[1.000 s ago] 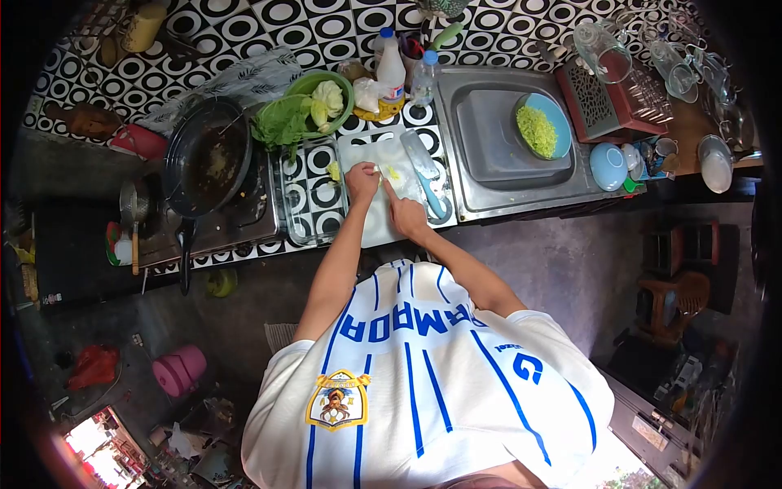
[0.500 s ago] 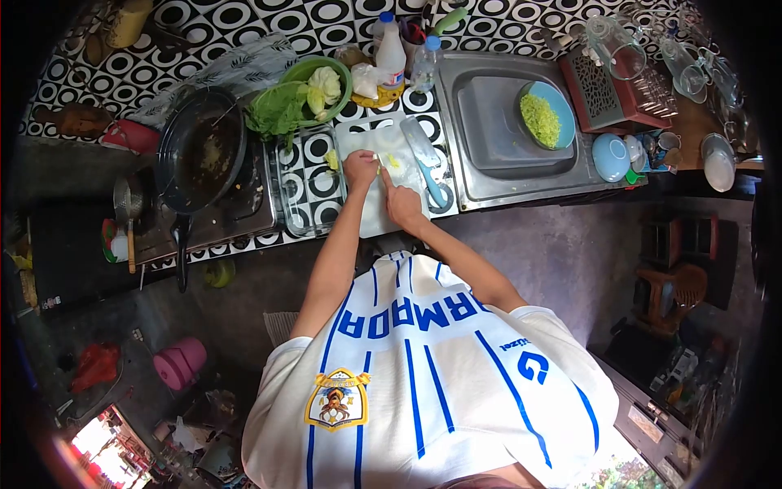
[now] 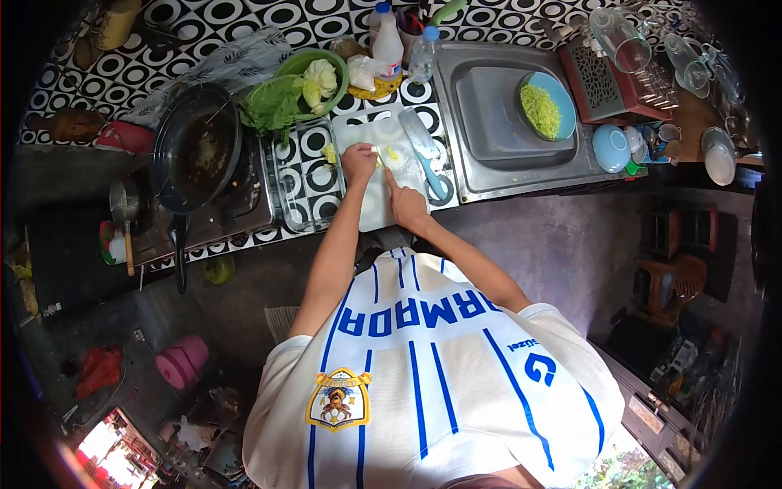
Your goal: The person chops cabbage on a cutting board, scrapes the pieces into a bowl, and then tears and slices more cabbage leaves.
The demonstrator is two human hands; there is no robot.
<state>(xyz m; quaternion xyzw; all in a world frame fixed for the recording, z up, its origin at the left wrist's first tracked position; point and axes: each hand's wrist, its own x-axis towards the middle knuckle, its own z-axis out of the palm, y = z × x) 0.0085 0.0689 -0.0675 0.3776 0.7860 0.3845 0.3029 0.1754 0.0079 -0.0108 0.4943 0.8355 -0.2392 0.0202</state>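
Note:
My left hand (image 3: pixel 359 163) is closed over the left part of the white cutting board (image 3: pixel 373 213), pinching a small white piece (image 3: pixel 375 151) whose kind I cannot make out. Close beside it, my right hand (image 3: pixel 409 205) is closed with the index finger stretched forward along what looks like a small knife, its thin blade tip near the white piece. Most of this knife is hidden by the hand. Yellow-green scraps (image 3: pixel 392 153) lie on the board. A wide-bladed knife with a light-blue handle (image 3: pixel 435 181) lies along the board's right side.
A green basin (image 3: pixel 343 80) with leafy greens (image 3: pixel 273 106) and a pale cabbage (image 3: pixel 319 81) stands behind. To the left, a black wok (image 3: pixel 195 155) is on the stove. The sink (image 3: pixel 472 183) at right holds a blue bowl (image 3: pixel 564 102) of shredded greens. Bottles (image 3: pixel 388 47) stand behind the board.
The camera view has shifted slightly. Both hands stay close together over the board, with the white piece showing a little more at the left fingertips.

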